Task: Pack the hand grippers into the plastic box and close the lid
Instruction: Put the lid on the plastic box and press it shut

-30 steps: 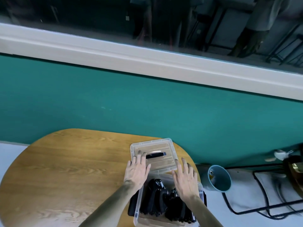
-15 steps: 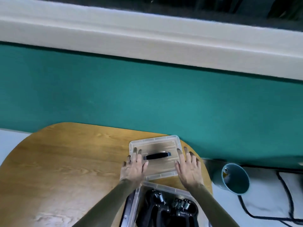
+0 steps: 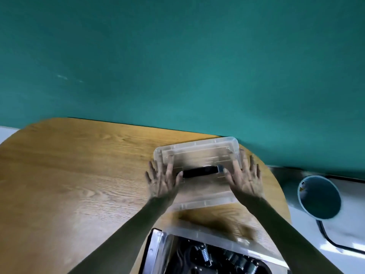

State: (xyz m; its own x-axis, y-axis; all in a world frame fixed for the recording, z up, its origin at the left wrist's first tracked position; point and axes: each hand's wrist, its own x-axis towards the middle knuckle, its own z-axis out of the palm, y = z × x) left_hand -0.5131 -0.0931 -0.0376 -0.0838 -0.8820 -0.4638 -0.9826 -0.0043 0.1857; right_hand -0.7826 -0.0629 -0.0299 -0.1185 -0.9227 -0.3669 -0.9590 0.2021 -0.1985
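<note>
With the hand grippers [image 3: 205,256] already lying in the plastic box [image 3: 197,233] at the counter's [image 3: 79,175] near edge, the left hand [image 3: 163,179] and right hand [image 3: 246,179] lay spread flat on either end of the clear lid [image 3: 197,155] — gripping nothing yet — so the next move, likely, was to lift it onto the box.

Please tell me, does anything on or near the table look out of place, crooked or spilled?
Nothing is spilled or visibly damaged. The clear lid lies flat on the table, apart from the open box, with the left hand and right hand at its sides. One oddity: a teal bin beside the table appears tipped over.
</note>
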